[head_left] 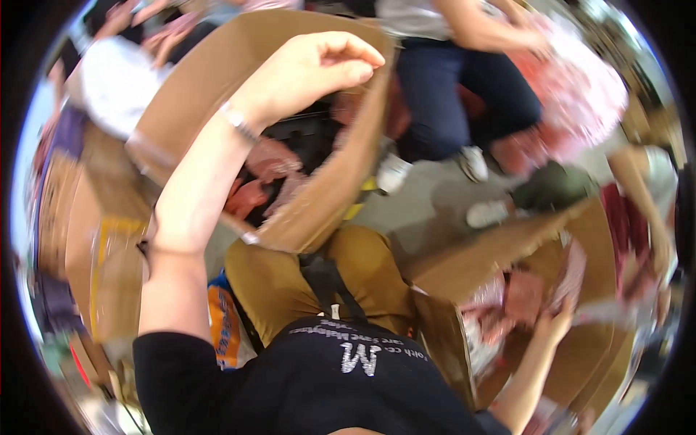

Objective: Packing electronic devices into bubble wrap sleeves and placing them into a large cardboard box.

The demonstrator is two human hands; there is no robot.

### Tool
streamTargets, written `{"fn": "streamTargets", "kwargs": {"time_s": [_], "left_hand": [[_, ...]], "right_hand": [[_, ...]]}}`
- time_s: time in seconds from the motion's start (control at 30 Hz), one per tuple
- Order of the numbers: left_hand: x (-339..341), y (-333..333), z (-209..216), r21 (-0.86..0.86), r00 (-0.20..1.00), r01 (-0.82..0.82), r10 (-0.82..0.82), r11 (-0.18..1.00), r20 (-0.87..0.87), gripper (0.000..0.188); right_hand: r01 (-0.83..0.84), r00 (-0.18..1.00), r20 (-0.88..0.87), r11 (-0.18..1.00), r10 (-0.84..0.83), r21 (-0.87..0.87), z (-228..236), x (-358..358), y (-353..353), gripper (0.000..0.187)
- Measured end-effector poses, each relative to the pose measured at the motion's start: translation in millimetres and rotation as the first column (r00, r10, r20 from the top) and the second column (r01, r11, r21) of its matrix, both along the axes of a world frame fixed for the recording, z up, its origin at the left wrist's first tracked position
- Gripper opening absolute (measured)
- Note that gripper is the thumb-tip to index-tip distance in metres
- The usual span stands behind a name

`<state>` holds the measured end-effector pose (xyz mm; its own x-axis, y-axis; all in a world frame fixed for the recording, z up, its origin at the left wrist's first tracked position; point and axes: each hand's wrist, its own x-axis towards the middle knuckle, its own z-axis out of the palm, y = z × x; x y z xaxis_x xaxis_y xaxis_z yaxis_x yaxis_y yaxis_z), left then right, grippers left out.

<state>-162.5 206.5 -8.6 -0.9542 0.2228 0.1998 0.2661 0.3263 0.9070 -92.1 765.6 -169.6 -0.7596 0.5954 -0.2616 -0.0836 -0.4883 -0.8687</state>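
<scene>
Head view, watched from my remote post. The right hand (pixel 557 322) is over the right cardboard box (pixel 444 335). Its grip is closed on the lower end of a pink packet (pixel 571 272); blur hides exactly how the fingers meet it.

Key relation: the packet rises from the grip, away from the wearer's body. Its long axis runs nearly up the picture, top tipped slightly right. I note the right hand as the nearer by far; the left is well apart, across the wearer's lap.

Just left of the packet, loose pink packages (pixel 522 297) lie inside the right box, some under clear film.

The left hand (pixel 308 72) hangs over the left cardboard box (pixel 330 206), near its far right wall. I read its grip as released: fingers loosely bent, thumb just beside them, nothing visible between. Below the left forearm, pink pieces (pixel 274 159) lie in that box against something black.

The left box stands in front of the wearer's knees; the right box is beside the right thigh. Beyond, a co-worker in dark trousers (pixel 435 94) has a hand at a large pink bundle (pixel 583 109).
</scene>
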Motion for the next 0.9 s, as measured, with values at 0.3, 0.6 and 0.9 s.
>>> {"fn": "streamTargets", "kwargs": {"time_s": [0.3,0.6,0.9], "left_hand": [[0,-200,-100,-0.186,0.709,-0.442,0.469,0.877,0.527,0.016],[-111,-245,-263,-0.935,0.835,0.355,0.447,0.008,0.321,0.023],[-127,-255,-376,-0.991,0.798,0.002,0.597,0.134,0.082,0.053]], "right_hand": [[-0.756,0.485,0.409,0.606,0.773,-0.249,-228,16,-16,0.038],[-0.118,0.971,0.174,0.306,-0.165,0.945,58,-58,-59,0.015],[0.062,0.257,0.345,-0.372,0.903,0.926,108,-140,-470,0.044]]}}
